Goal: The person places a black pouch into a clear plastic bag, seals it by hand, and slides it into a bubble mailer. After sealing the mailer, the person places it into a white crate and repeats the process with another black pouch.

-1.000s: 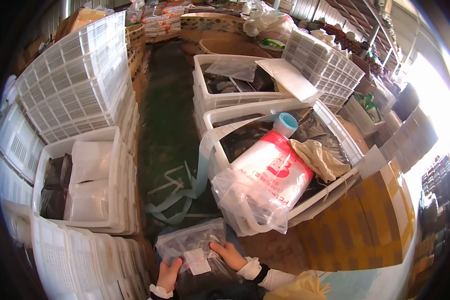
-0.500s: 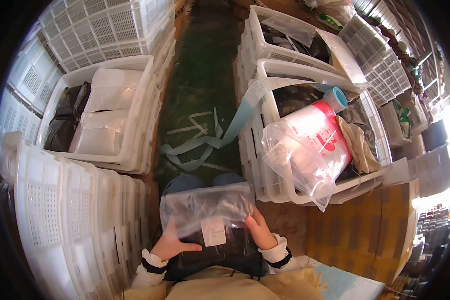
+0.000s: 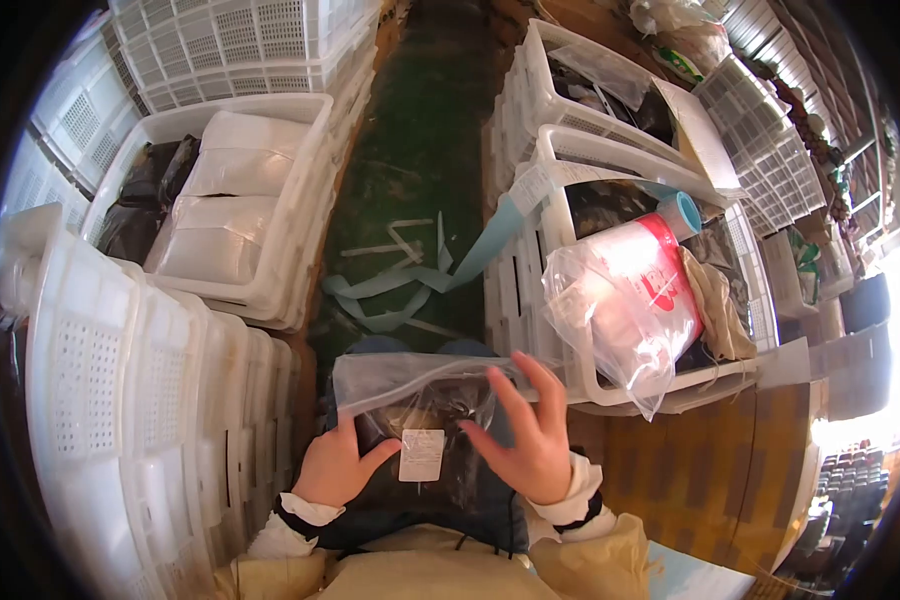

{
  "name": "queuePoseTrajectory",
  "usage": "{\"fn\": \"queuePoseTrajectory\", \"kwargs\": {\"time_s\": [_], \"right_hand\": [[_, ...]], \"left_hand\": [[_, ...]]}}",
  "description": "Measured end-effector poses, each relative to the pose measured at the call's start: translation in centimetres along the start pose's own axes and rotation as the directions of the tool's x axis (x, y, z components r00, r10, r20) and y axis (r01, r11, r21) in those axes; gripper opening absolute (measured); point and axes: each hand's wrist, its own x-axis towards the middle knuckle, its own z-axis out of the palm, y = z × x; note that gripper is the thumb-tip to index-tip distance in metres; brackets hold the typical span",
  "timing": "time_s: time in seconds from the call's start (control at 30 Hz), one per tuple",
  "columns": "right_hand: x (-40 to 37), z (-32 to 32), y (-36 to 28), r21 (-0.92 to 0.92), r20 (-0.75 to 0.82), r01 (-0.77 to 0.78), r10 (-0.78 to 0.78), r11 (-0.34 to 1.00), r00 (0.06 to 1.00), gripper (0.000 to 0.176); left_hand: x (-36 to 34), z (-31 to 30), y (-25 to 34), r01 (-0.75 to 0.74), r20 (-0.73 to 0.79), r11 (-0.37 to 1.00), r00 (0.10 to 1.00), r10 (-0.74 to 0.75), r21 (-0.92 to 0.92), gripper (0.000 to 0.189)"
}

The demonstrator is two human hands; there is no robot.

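A clear plastic bag [image 3: 450,378] with something dark inside lies across the person's lap, its open-looking top edge pointing away. On its front is a white printed label [image 3: 422,455]. My left hand [image 3: 337,467] grips the bag's left side, with the thumb on the front near the label. At the right side, my right hand [image 3: 532,430] has its fingers spread at the upper edge, and its thumb points at the bag's front. Whether those fingertips touch the plastic cannot be told.
White crates [image 3: 260,290] holding wrapped white and dark packages stand left. On the right, crates [image 3: 570,225] carry a red-and-white plastic roll [image 3: 645,285]. A pale blue strip [image 3: 400,285] trails onto the green floor [image 3: 395,160]. A taped cardboard box [image 3: 710,460] stands lower right.
My right hand has lifted from the bag's side and opened its fingers near the top edge. My left hand has shifted slightly, and the bag's top now lies folded differently. The view has turned slightly.
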Motion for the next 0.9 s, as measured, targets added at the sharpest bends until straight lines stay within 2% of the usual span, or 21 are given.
{"fn": "queuePoseTrajectory", "kwargs": {"time_s": [0.07, 0.1, 0.2, 0.23, 0.33, 0.37, 0.47, 0.57, 0.77, 0.87, 0.9], "right_hand": [[2.4, 0.3, -0.9, -0.132, 0.081, 0.147, -0.137, 0.98, 0.987, 0.055], [3.2, 1.1, -0.7, -0.157, 0.026, 0.168, -0.166, 0.973, 0.986, 0.042], [4.8, 1.7, 0.8, -0.045, 0.273, -0.024, 0.035, 0.999, 0.961, 0.024], [5.6, 1.7, 1.1, 0.069, 0.212, -0.026, 0.011, 0.997, 0.977, 0.01], [7.2, 0.7, 1.6, 0.26, 0.381, -0.156, 0.047, 0.953, 0.923, 0.009], [7.5, 0.9, 2.0, 0.301, 0.372, -0.15, 0.029, 0.942, 0.928, 0.011], [8.4, 0.2, 1.5, 0.217, 0.602, -0.457, 0.251, 0.862, 0.758, 0.014], [7.5, 1.0, 1.7, 0.372, 0.56, -0.462, 0.202, 0.805, 0.803, 0.013], [7.0, 2.1, 2.2, 0.367, 0.589, -0.502, 0.222, 0.783, 0.777, 0.016], [7.0, 2.5, 3.0, 0.548, 0.634, -0.59, 0.166, 0.593, 0.756, 0.017], [7.1, 2.4, 3.2, 0.542, 0.651, -0.624, 0.189, 0.562, 0.735, 0.015]], "left_hand": [[0.1, -0.5, -0.5, 0.034, 0.055, 0.99, 0.998, -0.042, 0.14, 0.064], [0.2, -0.9, -0.8, 0.047, 0.079, 0.977, 0.995, -0.065, 0.209, 0.062], [0.7, -2.8, -1.1, -0.032, -0.022, 0.997, 0.999, 0.034, 0.076, 0.053], [0.9, -3.7, -0.2, -0.033, -0.118, 0.999, 0.992, 0.034, 0.013, 0.038], [1.2, -5.9, 2.5, -0.139, -0.074, 0.942, 0.99, 0.122, -0.305, 0.026], [1.4, -6.0, 3.5, -0.138, 0.009, 0.876, 0.987, 0.16, -0.462, 0.02], [4.0, -3.7, 5.4, -0.103, 0.003, 0.692, 0.989, 0.15, -0.714, 0.019], [7.1, -2.7, 5.4, -0.091, 0.018, 0.603, 0.985, 0.172, -0.792, 0.017], [7.7, -1.7, 5.4, -0.062, 0.055, 0.549, 0.979, 0.194, -0.834, 0.023], [7.5, -1.8, 5.1, -0.013, 0.084, 0.479, 0.98, 0.18, -0.878, 0.022], [7.4, -2.0, 5.0, -0.001, 0.089, 0.479, 0.982, 0.165, -0.878, 0.022]]}}
